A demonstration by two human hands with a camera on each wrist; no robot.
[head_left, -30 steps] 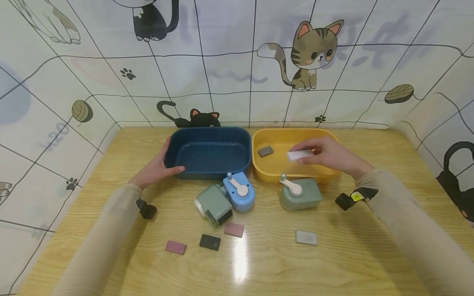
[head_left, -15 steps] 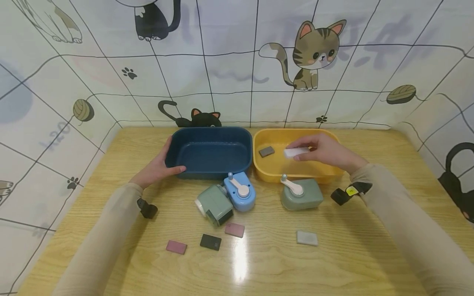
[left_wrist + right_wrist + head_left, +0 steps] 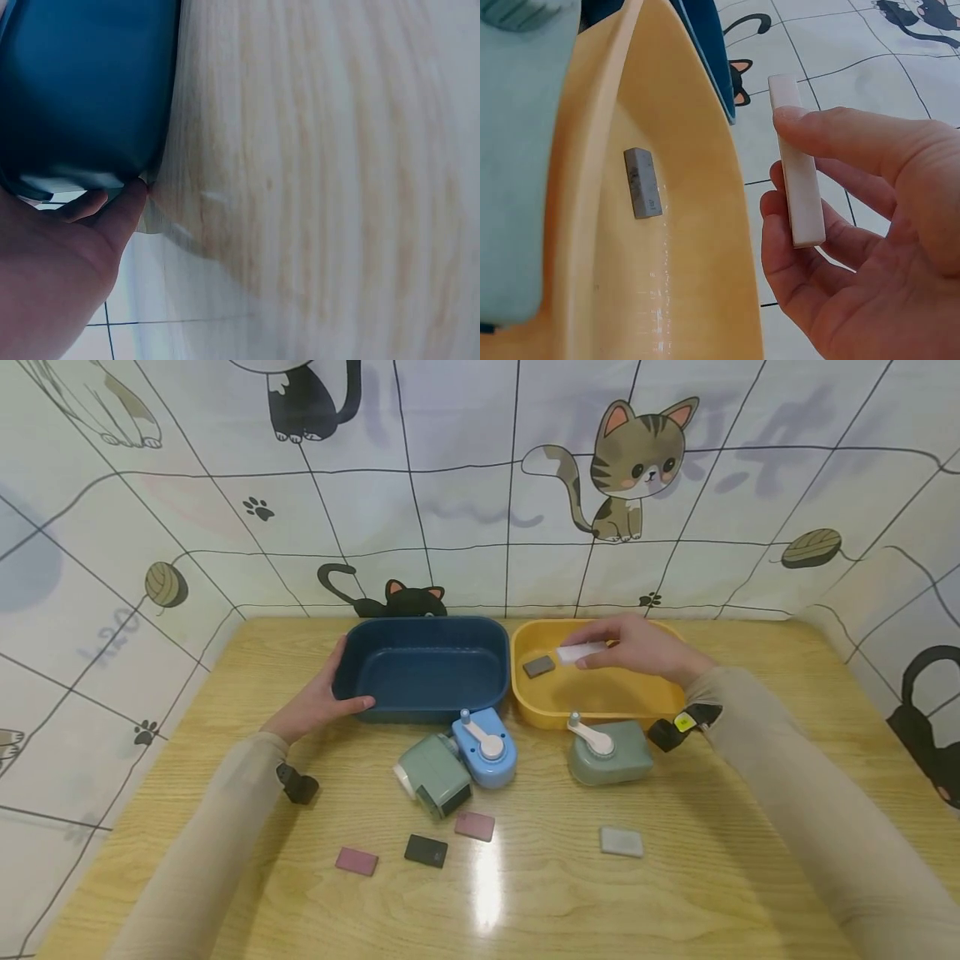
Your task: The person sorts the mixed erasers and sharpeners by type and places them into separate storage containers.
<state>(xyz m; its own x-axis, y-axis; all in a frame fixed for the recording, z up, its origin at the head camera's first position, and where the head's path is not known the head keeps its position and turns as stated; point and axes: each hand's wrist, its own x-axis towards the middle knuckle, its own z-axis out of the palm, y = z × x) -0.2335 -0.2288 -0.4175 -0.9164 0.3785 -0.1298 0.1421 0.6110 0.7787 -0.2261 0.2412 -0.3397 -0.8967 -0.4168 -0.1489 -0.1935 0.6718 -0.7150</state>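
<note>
My right hand (image 3: 637, 650) pinches a white eraser-like block (image 3: 579, 653) between thumb and fingers, over the yellow bin (image 3: 592, 718). In the right wrist view the block (image 3: 802, 187) stands lengthwise under the thumb, with fingers behind it. Inside the bin lies a grey block (image 3: 643, 182) of similar shape. My left hand (image 3: 318, 697) rests against the left end of the dark blue bin (image 3: 420, 714). Its thumb lies straight along the front wall and its other fingers are partly hidden behind the left side. The thumb touches the bin's corner in the left wrist view.
In front of the bins stand a blue hand-crank pencil sharpener (image 3: 487, 760) and a green one (image 3: 618, 760). A green device (image 3: 435, 772) lies tilted beside the blue one. Nearer are small blocks: dark pink (image 3: 356, 861), black (image 3: 426, 851), pink (image 3: 475, 827) and white (image 3: 621, 842).
My right hand has moved left and slightly away over the yellow bin, bringing the white eraser-like block closer to the grey one. The left hand stays against the blue bin.
</note>
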